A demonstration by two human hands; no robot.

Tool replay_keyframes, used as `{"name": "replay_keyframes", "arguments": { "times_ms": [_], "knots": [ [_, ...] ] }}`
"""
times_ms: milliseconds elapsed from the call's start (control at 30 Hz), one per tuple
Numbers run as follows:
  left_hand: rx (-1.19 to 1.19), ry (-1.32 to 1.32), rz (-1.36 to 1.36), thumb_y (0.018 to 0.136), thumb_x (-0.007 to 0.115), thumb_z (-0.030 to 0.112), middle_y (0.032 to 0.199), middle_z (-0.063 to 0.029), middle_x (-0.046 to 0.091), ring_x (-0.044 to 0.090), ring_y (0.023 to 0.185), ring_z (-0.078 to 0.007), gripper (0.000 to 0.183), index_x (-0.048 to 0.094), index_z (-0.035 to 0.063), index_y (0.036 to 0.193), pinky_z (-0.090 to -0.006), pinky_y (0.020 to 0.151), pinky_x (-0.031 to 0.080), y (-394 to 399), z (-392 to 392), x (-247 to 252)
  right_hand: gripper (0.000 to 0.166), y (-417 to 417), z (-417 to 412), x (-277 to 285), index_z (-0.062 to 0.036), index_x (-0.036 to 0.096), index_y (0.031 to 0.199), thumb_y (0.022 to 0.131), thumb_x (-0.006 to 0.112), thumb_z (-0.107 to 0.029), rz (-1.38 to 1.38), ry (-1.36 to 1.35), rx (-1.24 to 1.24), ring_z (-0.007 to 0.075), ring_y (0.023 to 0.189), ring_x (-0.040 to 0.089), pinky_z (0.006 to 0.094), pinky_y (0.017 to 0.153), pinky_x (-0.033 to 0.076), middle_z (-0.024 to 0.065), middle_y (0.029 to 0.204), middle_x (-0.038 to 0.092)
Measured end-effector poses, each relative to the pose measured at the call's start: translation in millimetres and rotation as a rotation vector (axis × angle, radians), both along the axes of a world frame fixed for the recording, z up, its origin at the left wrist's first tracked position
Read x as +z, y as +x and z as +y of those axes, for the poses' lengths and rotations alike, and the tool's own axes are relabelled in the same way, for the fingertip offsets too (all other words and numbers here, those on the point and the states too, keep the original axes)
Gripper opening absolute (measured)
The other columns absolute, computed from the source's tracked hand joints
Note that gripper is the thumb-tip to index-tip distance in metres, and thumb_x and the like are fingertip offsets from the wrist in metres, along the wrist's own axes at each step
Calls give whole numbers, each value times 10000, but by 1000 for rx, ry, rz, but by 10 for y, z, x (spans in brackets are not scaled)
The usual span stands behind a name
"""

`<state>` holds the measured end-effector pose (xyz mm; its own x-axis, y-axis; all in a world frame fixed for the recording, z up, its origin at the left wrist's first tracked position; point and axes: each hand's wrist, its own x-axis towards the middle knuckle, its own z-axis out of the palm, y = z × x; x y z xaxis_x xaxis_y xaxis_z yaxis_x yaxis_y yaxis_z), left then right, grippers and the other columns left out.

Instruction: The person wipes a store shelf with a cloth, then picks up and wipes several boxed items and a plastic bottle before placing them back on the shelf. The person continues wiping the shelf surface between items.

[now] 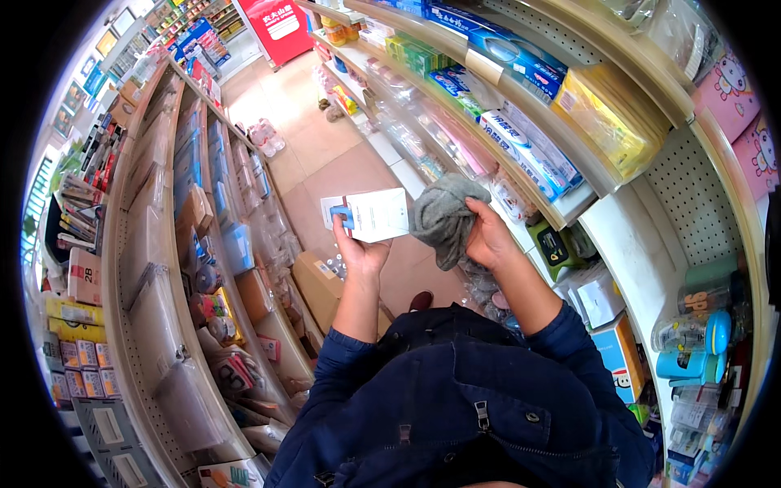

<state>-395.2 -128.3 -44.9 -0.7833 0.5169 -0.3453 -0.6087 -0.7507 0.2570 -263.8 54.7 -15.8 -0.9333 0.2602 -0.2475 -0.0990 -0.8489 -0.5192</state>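
Observation:
In front of my body, above the aisle floor, my left hand grips a white box with small print and a blue patch, the thumb lying across its face. Just to the right, my right hand holds a bunched grey cloth. The cloth's left edge lies close beside the box; whether they touch I cannot tell. The cloth hides part of the lower shelf on the right.
Shelving with plastic-wrapped goods curves along the left. On the right shelves are toothpaste boxes, a yellow package and plastic bottles. A cardboard box stands low at the left; bottles stand farther along the floor.

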Motion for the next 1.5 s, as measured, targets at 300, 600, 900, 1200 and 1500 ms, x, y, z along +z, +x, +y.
{"name": "replay_keyframes", "arguments": {
  "times_ms": [300, 600, 900, 1200, 1500],
  "knots": [
    [93, -31, 206, 952, 460, 486, 1267, -88, 565, 549, 1133, -260, 517, 500, 90, 1282, -411, 1025, 402, 345, 268, 239, 479, -116, -571, 195, 8, 489, 1204, 835, 709, -205, 170, 992, -434, 173, 1084, 518, 352, 982, 394, 95, 1137, 563],
    [101, -1, 411, 933, 498, 491, 1303, -69, 534, 502, 1210, -240, 546, 465, 96, 1308, -419, 1055, 370, 461, 315, 434, 241, -287, -344, 232, 10, 597, 1056, 862, 602, -133, 91, 986, -593, 211, 945, 609, 331, 852, 468, 120, 1015, 647],
    [59, -55, 217, 930, 476, 491, 1327, -50, 524, 488, 1232, -247, 523, 469, 141, 1318, -456, 1037, 382, 406, 261, 349, 297, -351, -99, 128, 9, 542, 1126, 852, 571, -104, 110, 1546, -677, 301, 930, 625, 362, 836, 481, 187, 1008, 636],
    [26, -47, 92, 942, 384, 540, 1337, -81, 516, 488, 1226, -299, 559, 472, 140, 1323, -520, 1019, 384, 191, 108, 323, 331, -271, 286, 62, -11, 511, 1160, 836, 541, -77, -23, 979, -619, 243, 994, 585, 341, 899, 448, 102, 1063, 614],
    [62, -70, 361, 940, 478, 492, 1279, -48, 558, 529, 1185, -236, 519, 477, 114, 1296, -413, 1019, 416, 419, 271, 253, 324, -410, -328, 341, -14, 507, 1173, 867, 523, -121, 74, 1048, -696, 255, 1012, 581, 371, 928, 433, 116, 1057, 618]
  ]
}}
